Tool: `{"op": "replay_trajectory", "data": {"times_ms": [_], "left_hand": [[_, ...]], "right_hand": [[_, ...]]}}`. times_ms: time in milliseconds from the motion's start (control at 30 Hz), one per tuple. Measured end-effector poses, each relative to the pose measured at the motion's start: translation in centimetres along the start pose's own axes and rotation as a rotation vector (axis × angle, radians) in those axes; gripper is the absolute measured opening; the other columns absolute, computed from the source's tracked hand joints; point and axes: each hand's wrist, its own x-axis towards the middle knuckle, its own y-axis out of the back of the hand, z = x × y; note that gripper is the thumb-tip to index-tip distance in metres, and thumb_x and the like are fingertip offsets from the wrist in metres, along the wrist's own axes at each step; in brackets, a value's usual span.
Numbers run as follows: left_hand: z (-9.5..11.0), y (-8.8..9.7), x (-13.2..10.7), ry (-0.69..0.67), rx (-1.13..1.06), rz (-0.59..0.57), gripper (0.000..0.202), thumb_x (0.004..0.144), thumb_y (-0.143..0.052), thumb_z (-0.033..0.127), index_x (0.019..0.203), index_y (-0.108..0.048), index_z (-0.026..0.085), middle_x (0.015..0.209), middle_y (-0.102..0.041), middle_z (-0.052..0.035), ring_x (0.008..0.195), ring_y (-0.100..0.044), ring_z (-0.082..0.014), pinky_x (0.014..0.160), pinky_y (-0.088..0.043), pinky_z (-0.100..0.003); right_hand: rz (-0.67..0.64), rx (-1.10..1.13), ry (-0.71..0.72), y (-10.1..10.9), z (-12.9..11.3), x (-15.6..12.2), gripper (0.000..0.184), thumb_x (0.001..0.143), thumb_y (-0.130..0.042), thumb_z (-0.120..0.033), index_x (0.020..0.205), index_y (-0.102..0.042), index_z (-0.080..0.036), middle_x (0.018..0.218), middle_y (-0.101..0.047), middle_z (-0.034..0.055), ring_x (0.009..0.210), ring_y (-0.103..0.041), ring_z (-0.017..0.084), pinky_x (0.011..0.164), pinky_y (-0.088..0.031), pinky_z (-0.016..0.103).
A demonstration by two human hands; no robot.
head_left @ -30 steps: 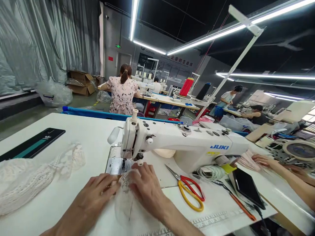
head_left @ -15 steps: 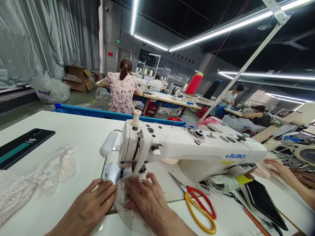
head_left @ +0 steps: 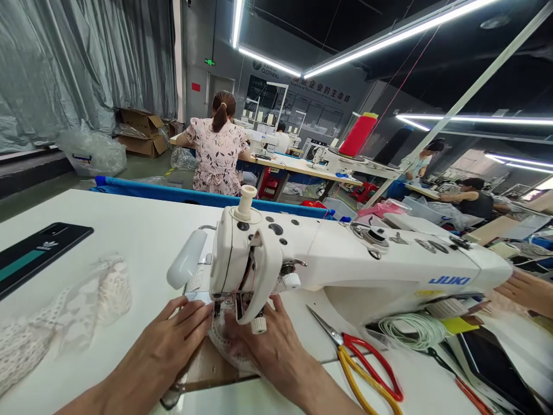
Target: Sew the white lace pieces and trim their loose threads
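My left hand (head_left: pixel 173 340) lies flat, fingers stretched out, on the table just left of the needle of the white JUKI sewing machine (head_left: pixel 345 259). My right hand (head_left: pixel 270 340) presses down on a small piece of white lace fabric (head_left: pixel 224 346) under the machine head, its fingers partly hidden by the presser area. Both hands hold the lace against the bed by the needle plate (head_left: pixel 196 285).
Red and yellow scissors (head_left: pixel 367 374) lie right of my right hand, by a coil of white cord (head_left: pixel 410 329) and a dark tablet (head_left: pixel 492 369). A lace heap (head_left: pixel 64 323) and black phone (head_left: pixel 34 256) lie left. Another person's hand (head_left: pixel 525 291) reaches in at right. Workers sit behind.
The camera has come closer and lower over the machine head. Both hands have slid forward with the lace, which now lies further under the presser foot.
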Motion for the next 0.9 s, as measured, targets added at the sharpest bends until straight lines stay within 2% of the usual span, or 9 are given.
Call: {"op": "replay_trajectory", "data": {"times_ms": [100, 200, 300, 367, 433, 533, 700, 800, 900], "left_hand": [[0.5, -0.2, -0.2, -0.039, 0.006, 0.030, 0.028, 0.086, -0.043, 0.003, 0.104, -0.061, 0.015, 0.105, -0.068, -0.0070, 0.104, -0.057, -0.0196, 0.107, -0.024, -0.037], [1.3, -0.3, -0.1, -0.016, -0.053, 0.100, 0.030, 0.090, -0.037, 0.004, 0.097, -0.063, 0.016, 0.097, -0.068, -0.0053, 0.097, -0.058, -0.0179, 0.105, -0.027, -0.035], [1.5, -0.5, -0.2, 0.022, -0.082, 0.040, 0.027, 0.091, -0.040, 0.010, 0.105, -0.062, 0.016, 0.096, -0.067, -0.0042, 0.091, -0.057, -0.0180, 0.103, -0.027, -0.035], [1.3, -0.8, -0.4, 0.036, -0.081, -0.016, 0.027, 0.091, -0.043, 0.014, 0.112, -0.061, 0.017, 0.096, -0.066, -0.0034, 0.088, -0.057, -0.0179, 0.103, -0.026, -0.035], [1.1, -1.1, -0.7, 0.048, -0.100, -0.026, 0.029, 0.092, -0.044, 0.015, 0.116, -0.059, 0.019, 0.096, -0.065, -0.0023, 0.085, -0.057, -0.0168, 0.103, -0.027, -0.036], [0.9, -1.6, -1.2, 0.081, -0.138, -0.008, 0.027, 0.095, -0.042, 0.014, 0.114, -0.060, 0.021, 0.101, -0.065, -0.0020, 0.090, -0.059, -0.0158, 0.104, -0.027, -0.036], [1.1, -1.5, -1.2, 0.094, -0.188, 0.042, 0.025, 0.098, -0.039, 0.018, 0.109, -0.062, 0.019, 0.102, -0.066, -0.0026, 0.094, -0.059, -0.0163, 0.104, -0.027, -0.037], [1.7, -0.2, -0.4, 0.098, -0.155, 0.080, 0.031, 0.097, -0.034, 0.014, 0.100, -0.065, 0.016, 0.091, -0.065, -0.0052, 0.088, -0.058, -0.0188, 0.092, -0.035, -0.039], [2.4, 1.2, 0.8, 0.042, -0.044, 0.123, 0.031, 0.094, -0.038, 0.008, 0.088, -0.067, 0.015, 0.073, -0.061, -0.0031, 0.072, -0.055, -0.0183, 0.074, -0.037, -0.036]], "right_hand": [[-0.069, 0.092, 0.102, 0.5, -0.2, -0.2, 0.031, 0.085, -0.061, -0.051, 0.093, -0.061, -0.021, 0.104, -0.067, 0.0048, 0.095, -0.057, 0.019, 0.091, -0.035, 0.037], [-0.038, 0.164, 0.188, 0.2, -0.7, -0.6, 0.041, 0.090, -0.049, -0.057, 0.088, -0.058, -0.017, 0.096, -0.068, 0.0042, 0.077, -0.059, 0.015, 0.087, -0.037, 0.036], [0.105, 0.177, 0.209, -0.7, -1.0, -0.8, 0.027, 0.097, -0.045, -0.037, 0.085, -0.057, -0.016, 0.082, -0.068, 0.0012, 0.062, -0.054, 0.012, 0.077, -0.037, 0.035], [0.180, 0.187, 0.234, -1.0, -1.1, -0.7, 0.018, 0.094, -0.046, -0.017, 0.080, -0.057, -0.015, 0.083, -0.068, 0.0000, 0.067, -0.057, 0.011, 0.076, -0.037, 0.032], [0.222, 0.200, 0.257, -0.9, -1.1, -0.5, 0.017, 0.091, -0.047, -0.007, 0.079, -0.057, -0.014, 0.092, -0.070, -0.0003, 0.074, -0.060, 0.011, 0.079, -0.039, 0.030], [0.214, 0.194, 0.249, -0.6, -1.2, -0.5, 0.016, 0.093, -0.047, -0.010, 0.084, -0.060, -0.013, 0.100, -0.070, -0.0003, 0.078, -0.061, 0.011, 0.084, -0.042, 0.028], [0.178, 0.171, 0.223, -0.3, -1.4, -0.7, 0.020, 0.097, -0.046, -0.023, 0.087, -0.060, -0.013, 0.089, -0.072, 0.0019, 0.069, -0.062, 0.012, 0.082, -0.045, 0.030], [0.165, 0.152, 0.187, 0.0, -1.3, -0.6, 0.020, 0.098, -0.043, -0.021, 0.087, -0.058, -0.014, 0.079, -0.071, 0.0013, 0.059, -0.058, 0.011, 0.080, -0.047, 0.030], [0.182, 0.167, 0.190, 0.0, -1.1, -0.4, 0.019, 0.098, -0.041, -0.019, 0.087, -0.056, -0.015, 0.068, -0.068, -0.0009, 0.053, -0.056, 0.011, 0.077, -0.047, 0.029]]}}
